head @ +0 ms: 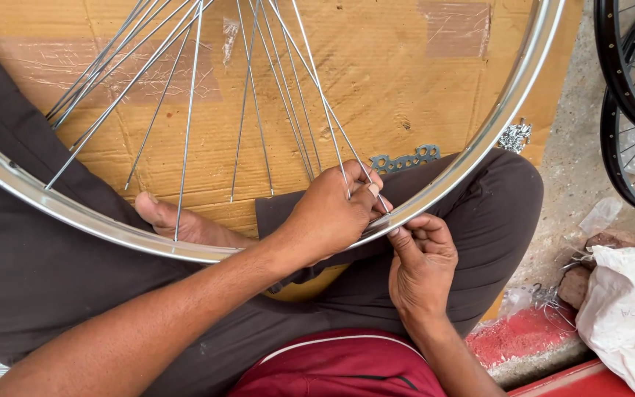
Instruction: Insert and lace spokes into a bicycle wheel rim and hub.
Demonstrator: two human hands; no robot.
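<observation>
Resting across the seated person's lap, the shiny wheel rim point(472, 158) spans the cardboard sheet point(376, 66), its near edge crowded by knees. The left hand point(330, 213) pinches a loose spoke point(317, 95) at the rim; the right hand point(422, 261), fingers together, grips something tiny outside it.
</observation>
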